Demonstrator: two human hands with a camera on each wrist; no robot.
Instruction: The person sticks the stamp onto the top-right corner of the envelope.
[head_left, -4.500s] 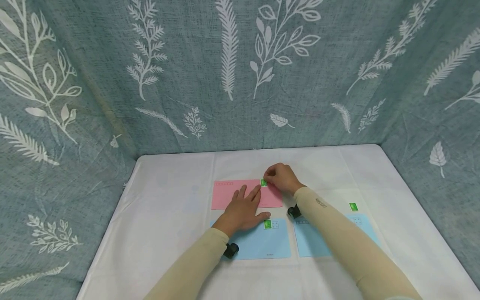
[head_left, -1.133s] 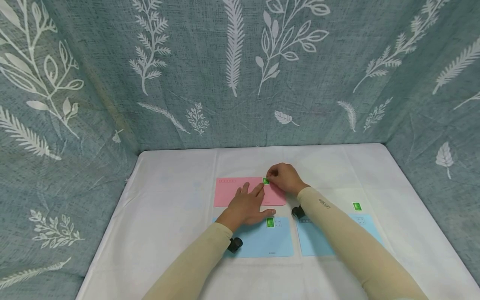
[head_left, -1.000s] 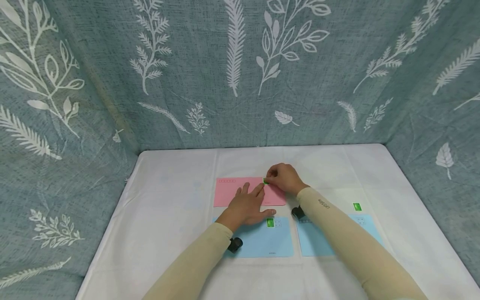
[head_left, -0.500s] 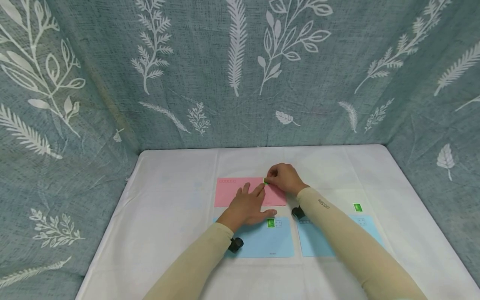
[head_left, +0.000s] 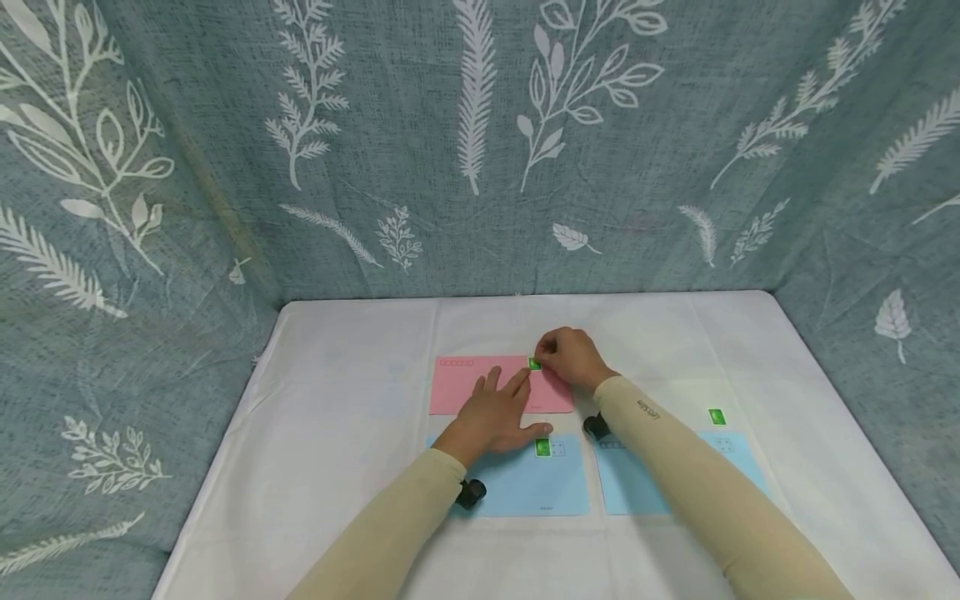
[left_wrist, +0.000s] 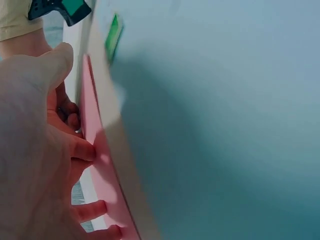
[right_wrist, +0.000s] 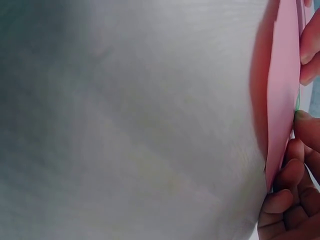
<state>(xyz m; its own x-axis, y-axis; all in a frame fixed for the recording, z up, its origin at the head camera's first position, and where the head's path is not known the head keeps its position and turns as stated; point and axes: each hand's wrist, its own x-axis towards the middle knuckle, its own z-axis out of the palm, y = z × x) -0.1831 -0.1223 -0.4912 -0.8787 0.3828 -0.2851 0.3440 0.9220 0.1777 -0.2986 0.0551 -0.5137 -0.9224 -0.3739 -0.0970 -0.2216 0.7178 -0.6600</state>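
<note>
Spreading the fingers of the left hand pretty wide over the pink envelope, touching the tips to the paper. Sticking the left thumb out just above the first green stamp, the one on the left blue envelope, though not really able to tell whether touching anything there. Holding the second green stamp between thumb and fingertips of the right hand, right at the pink envelope's top right corner, and tucking the other fingers in tight. Covering a bit of that stamp in the process, so only seeing part of the green. Hiding the middle of the right blue envelope under the beige right sleeve. Spotting a third green stamp loose on the white-covered desk, just past that envelope's top edge. Wearing a black wrist camera on each arm, btw, and facing a teal curtain with white leaf prints.
</note>
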